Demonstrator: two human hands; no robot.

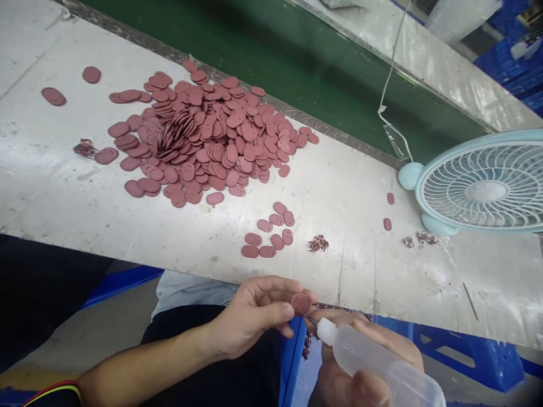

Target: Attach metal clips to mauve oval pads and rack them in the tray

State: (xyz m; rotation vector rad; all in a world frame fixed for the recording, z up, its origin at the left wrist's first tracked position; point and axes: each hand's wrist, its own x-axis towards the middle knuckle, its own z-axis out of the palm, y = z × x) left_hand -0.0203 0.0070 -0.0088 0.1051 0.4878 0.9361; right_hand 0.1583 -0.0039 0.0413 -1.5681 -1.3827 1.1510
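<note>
Near the table's front edge, my left hand (254,316) pinches one reddish-brown oval piece (301,303) between thumb and fingers. My right hand (369,362) is wrapped round a translucent squeeze bottle (382,362), whose thin dark tip points at the lower edge of that oval piece; whether they touch is unclear. A large heap of similar oval pieces (212,135) lies on the white table. Several more ovals (277,242) are scattered between the heap and my hands. Beside them is a small cluster of dark red and metallic parts (318,243).
A light blue fan (483,189) stands at the right of the white table (339,186), with a white cable (388,85) rising behind it. Small parts (426,238) lie near the fan. Beyond the table runs a green surface (275,51). Blue plastic (466,350) shows below the table.
</note>
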